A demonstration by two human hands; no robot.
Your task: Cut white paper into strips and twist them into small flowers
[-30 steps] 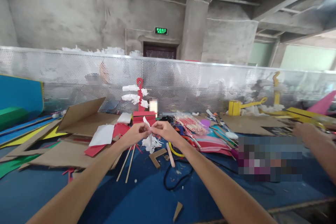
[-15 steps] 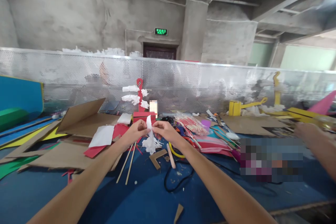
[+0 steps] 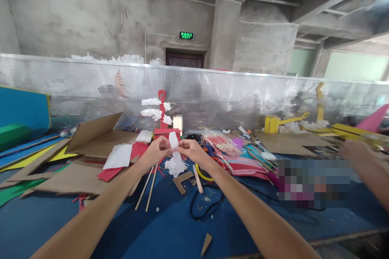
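Between my two hands a small strip of white paper (image 3: 174, 139) stands upright. My left hand (image 3: 159, 148) pinches its left edge with thumb and finger, and my right hand (image 3: 189, 150) pinches the right edge. Below the fingers lies a pile of crumpled white paper (image 3: 175, 165) on the blue table (image 3: 130, 230). Right behind the hands stands a red stand (image 3: 162, 109) with a hooked top, bearing several white paper tufts on its sides. Two thin wooden sticks (image 3: 148, 190) lie below my left hand.
Flat cardboard (image 3: 75, 179) and a folded cardboard piece (image 3: 94, 133) lie left. A wooden rod (image 3: 198, 180), an L-shaped cardboard piece (image 3: 182, 182) and a black cord (image 3: 194, 214) lie near the middle. At far right is another person's hand (image 3: 355, 153). A perforated metal screen (image 3: 212, 101) stands behind.
The white paper strip has turned, now showing a broader face between my fingers. Both hands stay in nearly the same place. The other person's hand has shifted slightly left.
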